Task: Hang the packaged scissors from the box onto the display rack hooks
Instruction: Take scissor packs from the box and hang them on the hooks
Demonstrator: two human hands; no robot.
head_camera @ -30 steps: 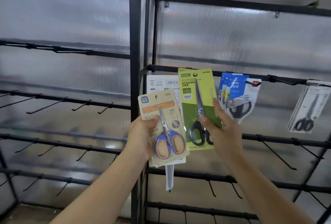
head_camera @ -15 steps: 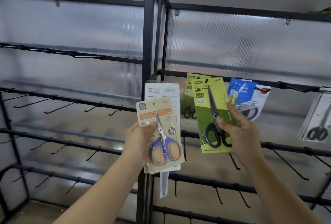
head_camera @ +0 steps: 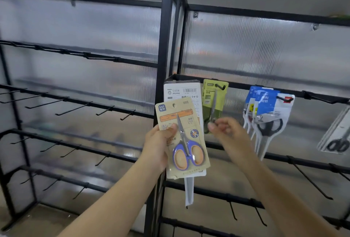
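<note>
- Holding a tan scissors pack (head_camera: 181, 140) w/ a white pack (head_camera: 182, 92) behind it, left hand (head_camera: 157, 149) has its grip clamped on both, thumb on front.
- Right hand (head_camera: 230, 130) sits just below green scissors pack (head_camera: 215, 100), fingers loosely curled, grip apart, holding nothing.
- Green pack hangs on a rack hook (head_camera: 221, 86).
- Blue packs (head_camera: 265, 104) hang further right.

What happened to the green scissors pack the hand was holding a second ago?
The right hand slid the green scissors pack up onto a hook on the rack and let go; its fingers now hang just below the pack, holding nothing. The left hand still grips the tan pack with purple scissors and the white pack behind it. The blue packs hang as before.
</note>
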